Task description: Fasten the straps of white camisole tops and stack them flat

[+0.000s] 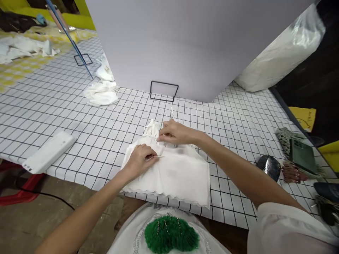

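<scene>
A white garment with a scalloped hem lies flat near the front edge of the grid-patterned table. Its thin straps bunch at the far end. My left hand rests on the garment's upper left part, fingers curled and pinching the cloth. My right hand sits just beyond it, fingertips pinched on the fabric by the straps.
A white rectangular device lies at the table's left edge. Crumpled white cloth sits further back. A large grey board stands behind on a black wire stand. A green wallet, dark shiny object and netted items lie right.
</scene>
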A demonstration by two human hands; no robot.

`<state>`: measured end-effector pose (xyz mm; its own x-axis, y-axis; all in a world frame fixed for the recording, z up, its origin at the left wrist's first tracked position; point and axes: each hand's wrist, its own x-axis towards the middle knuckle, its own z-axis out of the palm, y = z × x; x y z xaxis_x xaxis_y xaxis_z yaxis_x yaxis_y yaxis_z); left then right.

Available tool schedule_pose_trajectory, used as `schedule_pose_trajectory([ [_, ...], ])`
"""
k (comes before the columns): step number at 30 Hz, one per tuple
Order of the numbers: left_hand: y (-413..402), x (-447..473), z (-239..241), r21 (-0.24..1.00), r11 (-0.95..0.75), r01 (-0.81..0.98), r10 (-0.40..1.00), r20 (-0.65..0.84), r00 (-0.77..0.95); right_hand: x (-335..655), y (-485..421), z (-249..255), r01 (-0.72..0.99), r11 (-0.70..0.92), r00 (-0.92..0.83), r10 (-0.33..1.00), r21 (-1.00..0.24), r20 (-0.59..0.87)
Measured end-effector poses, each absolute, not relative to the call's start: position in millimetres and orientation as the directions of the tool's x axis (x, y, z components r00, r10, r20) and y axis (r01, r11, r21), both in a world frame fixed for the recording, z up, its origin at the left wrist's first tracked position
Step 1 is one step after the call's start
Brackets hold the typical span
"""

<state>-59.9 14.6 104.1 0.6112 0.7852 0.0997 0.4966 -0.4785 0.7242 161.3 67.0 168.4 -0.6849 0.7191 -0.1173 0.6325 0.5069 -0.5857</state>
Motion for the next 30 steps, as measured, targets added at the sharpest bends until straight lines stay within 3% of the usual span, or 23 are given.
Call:
schedule_pose_trajectory([
  [6,19.0,-77.5,117.9,0.685,-0.460,0.565,0.760,-0.027,0.650,134.7,116.1,173.4,0.578,0.531,-0.634,0.770,-0.620,0.067],
  [16,38.3,-101.2,143.1,0.534,-0.526,0.662,0.701,-0.168,0.693,129.8,127.3,128.4,0.664,0.468,-0.519,0.850,-0.583,0.091],
  [20,47.0,-106.7,149.8,0.574,-0.588,0.570,0.612,-0.145,0.778,149.9,65.4,133.3,0.711,0.474,-0.362,0.880,-0.520,0.307],
  [23,50.5,-111.0,151.4,0.602,-0.559,0.570,0.599,-0.182,0.780,179.1,-7.3,136.2,0.808,0.416,-0.262,0.888,-0.417,0.377],
  [30,62.8,-122.5,159.3,0.614,-0.478,0.628,0.576,-0.320,0.752,222.8,-126.6,117.5,0.943,0.064,0.042,0.951,-0.328,0.307],
])
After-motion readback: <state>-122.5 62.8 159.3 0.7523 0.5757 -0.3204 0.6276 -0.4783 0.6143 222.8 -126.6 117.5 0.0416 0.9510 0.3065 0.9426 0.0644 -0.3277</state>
